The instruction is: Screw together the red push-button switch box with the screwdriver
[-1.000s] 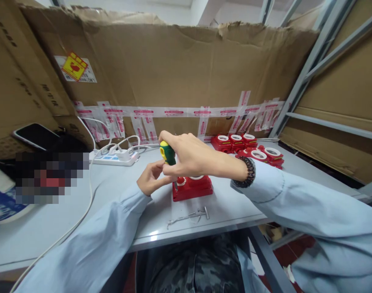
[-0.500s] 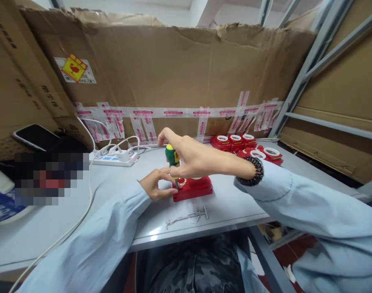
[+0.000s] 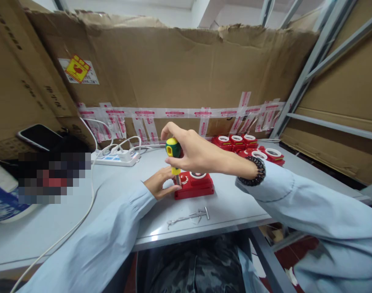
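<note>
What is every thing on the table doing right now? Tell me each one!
Right hand: gripping the screwdriver handle.
Screwdriver: upright, tip down on the red box.
Left hand: touching the red box's left side.
Red box: flat on the table.
Other red boxes: grouped at the back.
Metal pieces: lying loose.
Power strip: plugs in it.
Phone: screen dark.

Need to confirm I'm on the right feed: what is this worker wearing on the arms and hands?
Both arms are in loose, pale blue long sleeves with buttonless-looking cuffs ending at the wrists. The left hand and right hand are bare, without gloves. A dark beaded bracelet circles the right wrist. No rings or watch show.
</note>
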Action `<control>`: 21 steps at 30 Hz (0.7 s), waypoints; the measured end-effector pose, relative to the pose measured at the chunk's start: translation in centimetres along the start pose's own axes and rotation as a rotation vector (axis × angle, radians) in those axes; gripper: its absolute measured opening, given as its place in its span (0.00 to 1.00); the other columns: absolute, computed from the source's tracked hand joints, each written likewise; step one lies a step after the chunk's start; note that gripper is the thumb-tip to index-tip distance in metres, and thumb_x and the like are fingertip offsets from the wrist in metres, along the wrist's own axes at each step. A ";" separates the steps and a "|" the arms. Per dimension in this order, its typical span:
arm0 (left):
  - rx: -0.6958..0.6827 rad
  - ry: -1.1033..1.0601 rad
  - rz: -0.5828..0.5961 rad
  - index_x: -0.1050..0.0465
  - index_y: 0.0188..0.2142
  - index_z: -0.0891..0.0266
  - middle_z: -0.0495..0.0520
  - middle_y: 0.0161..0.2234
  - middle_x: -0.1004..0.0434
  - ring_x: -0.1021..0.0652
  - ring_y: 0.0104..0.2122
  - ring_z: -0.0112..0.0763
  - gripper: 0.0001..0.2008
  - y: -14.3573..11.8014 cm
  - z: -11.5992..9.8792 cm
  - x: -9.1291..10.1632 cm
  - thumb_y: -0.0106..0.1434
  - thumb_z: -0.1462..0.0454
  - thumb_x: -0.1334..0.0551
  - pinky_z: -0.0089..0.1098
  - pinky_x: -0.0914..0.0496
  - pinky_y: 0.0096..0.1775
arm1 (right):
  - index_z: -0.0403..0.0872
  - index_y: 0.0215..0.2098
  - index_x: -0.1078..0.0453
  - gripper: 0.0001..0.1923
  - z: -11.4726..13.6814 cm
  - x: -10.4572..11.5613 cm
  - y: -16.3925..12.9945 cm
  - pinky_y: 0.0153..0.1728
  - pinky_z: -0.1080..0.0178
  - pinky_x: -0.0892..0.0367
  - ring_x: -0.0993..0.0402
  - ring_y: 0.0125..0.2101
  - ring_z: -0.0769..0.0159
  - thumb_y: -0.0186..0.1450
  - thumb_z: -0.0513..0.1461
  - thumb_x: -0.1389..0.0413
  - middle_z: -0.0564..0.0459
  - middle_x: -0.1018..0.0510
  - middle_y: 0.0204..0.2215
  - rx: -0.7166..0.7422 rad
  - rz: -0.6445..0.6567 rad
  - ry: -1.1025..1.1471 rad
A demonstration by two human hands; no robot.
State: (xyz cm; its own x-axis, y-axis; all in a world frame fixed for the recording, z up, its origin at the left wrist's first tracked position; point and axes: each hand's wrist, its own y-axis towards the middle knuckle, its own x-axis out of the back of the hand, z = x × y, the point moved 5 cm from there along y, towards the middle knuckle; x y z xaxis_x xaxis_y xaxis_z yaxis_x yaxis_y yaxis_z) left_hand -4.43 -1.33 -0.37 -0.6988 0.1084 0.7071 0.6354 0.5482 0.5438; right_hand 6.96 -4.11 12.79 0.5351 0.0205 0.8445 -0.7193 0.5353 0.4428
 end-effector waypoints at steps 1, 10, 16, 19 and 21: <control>0.014 0.022 -0.018 0.28 0.32 0.63 0.56 0.31 0.23 0.26 0.32 0.35 0.09 0.1 -0.3 0.3 0.61 0.59 0.40 0.33 0.33 0.37 | 0.46 0.42 0.45 0.15 0.2 0.5 0.0 0.28 0.66 0.44 0.39 0.26 0.72 0.58 0.34 0.47 0.57 0.33 0.29 0.014 -0.028 0.007; -0.035 -0.048 0.162 0.25 0.30 0.64 0.51 0.23 0.22 0.27 0.20 0.24 0.08 -0.1 -3.0 -1.7 0.60 0.60 0.38 0.24 0.33 0.26 | 0.46 0.45 0.44 0.14 -0.6 5.3 -1.3 0.31 0.65 0.40 0.37 0.31 0.71 0.64 0.44 0.50 0.55 0.35 0.33 -0.081 -0.364 -0.059; -0.088 0.079 0.253 0.23 0.33 0.62 0.51 0.22 0.22 0.28 0.17 0.24 0.12 -0.9 -3.1 -4.8 0.62 0.56 0.41 0.25 0.35 0.24 | 0.46 0.42 0.41 0.13 -1.8 4.5 -1.7 0.30 0.64 0.40 0.37 0.29 0.70 0.63 0.43 0.49 0.56 0.34 0.30 -0.115 -0.352 -0.082; -0.132 0.049 0.211 0.24 0.32 0.63 0.50 0.20 0.23 0.30 0.16 0.23 0.10 -0.8 -3.9 -3.9 0.62 0.59 0.41 0.25 0.36 0.23 | 0.45 0.43 0.42 0.13 -2.0 4.1 -1.7 0.30 0.64 0.40 0.37 0.29 0.71 0.64 0.43 0.49 0.55 0.33 0.31 -0.110 -0.352 -0.088; -0.120 0.034 0.107 0.26 0.29 0.63 0.50 0.20 0.25 0.31 0.17 0.23 0.08 -0.4 -3.9 -2.4 0.61 0.63 0.41 0.25 0.35 0.24 | 0.45 0.42 0.41 0.12 -2.1 4.0 -1.6 0.31 0.64 0.40 0.37 0.29 0.71 0.63 0.42 0.48 0.54 0.33 0.31 -0.100 -0.367 -0.085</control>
State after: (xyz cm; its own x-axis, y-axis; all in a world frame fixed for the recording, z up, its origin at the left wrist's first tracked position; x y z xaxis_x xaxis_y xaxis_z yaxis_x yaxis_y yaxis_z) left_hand -1.73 -5.02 -0.56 -0.6148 0.1312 0.7777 0.7414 0.4323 0.5132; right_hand 11.12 -3.09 14.81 0.7072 -0.2556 0.6592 -0.4379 0.5737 0.6922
